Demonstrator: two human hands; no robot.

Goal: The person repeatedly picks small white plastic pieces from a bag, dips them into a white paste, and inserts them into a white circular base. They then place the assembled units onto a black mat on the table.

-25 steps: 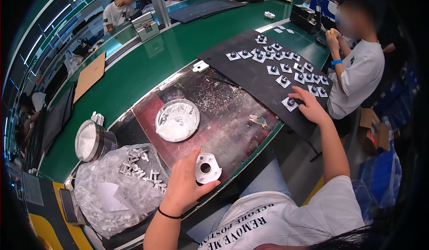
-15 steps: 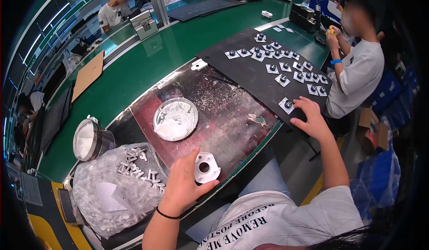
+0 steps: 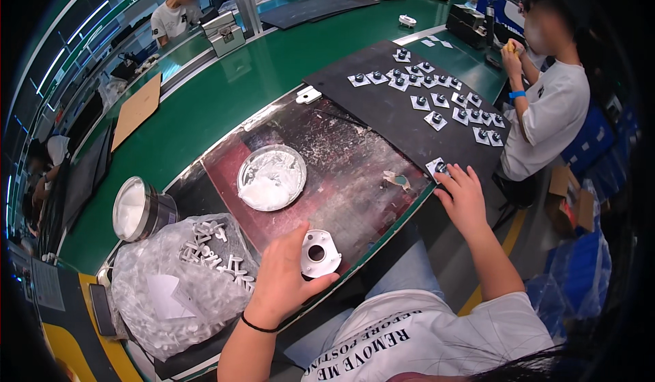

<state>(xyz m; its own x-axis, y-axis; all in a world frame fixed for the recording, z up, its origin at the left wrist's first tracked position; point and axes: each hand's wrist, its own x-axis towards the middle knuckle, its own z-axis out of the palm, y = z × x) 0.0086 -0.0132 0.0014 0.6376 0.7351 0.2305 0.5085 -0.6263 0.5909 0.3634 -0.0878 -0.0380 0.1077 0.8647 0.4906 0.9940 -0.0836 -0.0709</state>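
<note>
My left hand (image 3: 285, 279) grips a white plastic part with a round hole (image 3: 318, 253) at the near edge of the dark reddish work plate (image 3: 327, 170). My right hand (image 3: 465, 194) lies fingers spread on the black mat (image 3: 402, 109), its fingertips at a small white square piece with a dark knob (image 3: 438, 168). Several more such pieces (image 3: 437, 98) lie in rows farther along the mat. A round white dish (image 3: 271, 177) sits on the plate between my hands.
A clear bag of white plastic parts (image 3: 184, 279) lies at my left, a metal-rimmed round container (image 3: 140, 208) behind it. A small tool (image 3: 396, 179) lies on the plate. A seated person in a white shirt (image 3: 546, 116) works at the right; another person (image 3: 179, 10) stands beyond the green bench (image 3: 225, 95).
My right hand has slid back along the black mat toward me, ending at the nearest white square piece. My left hand still holds the white part in the same place.
</note>
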